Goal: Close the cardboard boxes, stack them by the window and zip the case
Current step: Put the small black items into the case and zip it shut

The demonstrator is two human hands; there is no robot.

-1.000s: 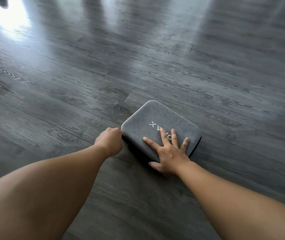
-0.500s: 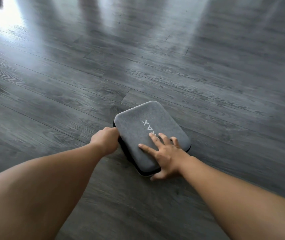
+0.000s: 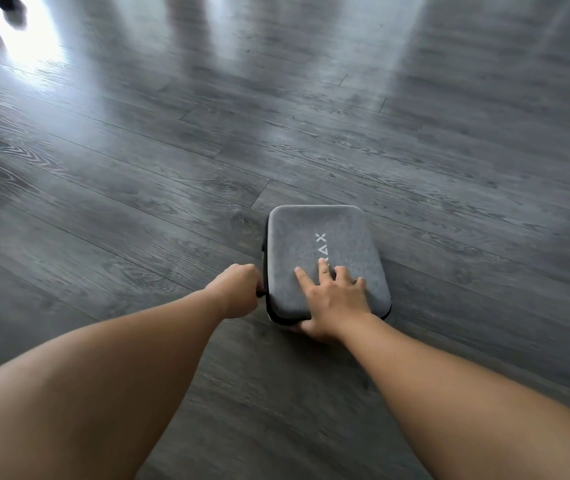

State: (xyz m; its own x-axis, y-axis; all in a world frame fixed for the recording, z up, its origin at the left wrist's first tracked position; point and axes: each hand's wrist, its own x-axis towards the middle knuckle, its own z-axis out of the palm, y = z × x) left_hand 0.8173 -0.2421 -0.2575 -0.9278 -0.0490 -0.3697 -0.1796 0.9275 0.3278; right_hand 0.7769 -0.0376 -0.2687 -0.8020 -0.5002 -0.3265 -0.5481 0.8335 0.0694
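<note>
On the grey wood-grain floor (image 3: 138, 188) lies the grey fabric case (image 3: 314, 244), flat, lid uppermost, with pale lettering across its top. The right hand (image 3: 335, 299) rests on the near end of the lid, fingers spread and pressing down, thumb hooked under the near edge. The left hand (image 3: 238, 292) is curled into a fist against the case's left side, pinching a small dark piece that I take for the zip pull (image 3: 260, 293); the fingertips themselves are hidden behind the knuckles. No cardboard boxes and no window are in view, only blurred dark shapes at the far left by a glare on the floor.

Judging by this, the step in hand is zipping the case. To do it well, the right hand should bear down close to where the pull travels, so both halves of the seam meet before the slider arrives. The pull wants a steady draw along the edge, not outward from it. At the rounded corners slow down and turn the case rather than the wrist, lest the fabric catch in the teeth.
</note>
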